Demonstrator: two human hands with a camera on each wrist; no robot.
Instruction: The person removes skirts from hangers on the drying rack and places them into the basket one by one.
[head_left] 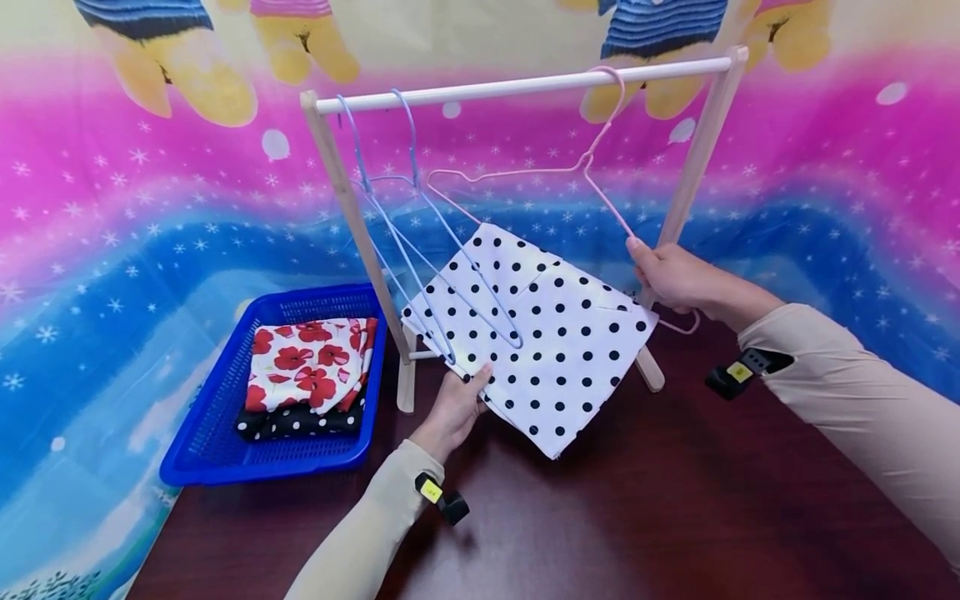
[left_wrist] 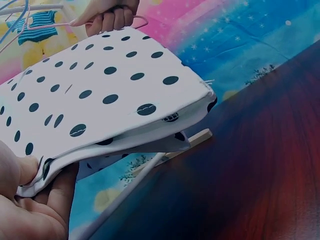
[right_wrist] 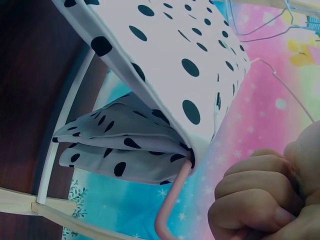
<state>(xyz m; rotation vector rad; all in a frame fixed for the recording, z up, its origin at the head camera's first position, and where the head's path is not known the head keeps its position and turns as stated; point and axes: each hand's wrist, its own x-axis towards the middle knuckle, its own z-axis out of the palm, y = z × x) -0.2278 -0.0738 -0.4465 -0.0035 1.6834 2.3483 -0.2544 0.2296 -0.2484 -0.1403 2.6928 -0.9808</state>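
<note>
A folded white cloth with black polka dots (head_left: 536, 342) hangs at a slant over the pink clothes hanger (head_left: 517, 172). My left hand (head_left: 453, 408) pinches the cloth's lower left edge, thumb on top and fingers underneath, as the left wrist view shows. With curled fingers, my right hand (head_left: 675, 275) grips the right arm of the hanger above the cloth. The hanger's hook goes over the rack's white rod (head_left: 517, 87). In the right wrist view, the pink end of the hanger (right_wrist: 172, 202) sticks out of the cloth's fold, and layers of cloth hang below.
Two blue hangers (head_left: 366, 185) hang at the rod's left end, overlapping the cloth in the head view. Left of the wooden rack post (head_left: 352, 217), a blue basket (head_left: 255, 473) holds a red-flowered cloth (head_left: 315, 358) on a black dotted one (head_left: 300, 422). The table (head_left: 600, 525) is dark wood.
</note>
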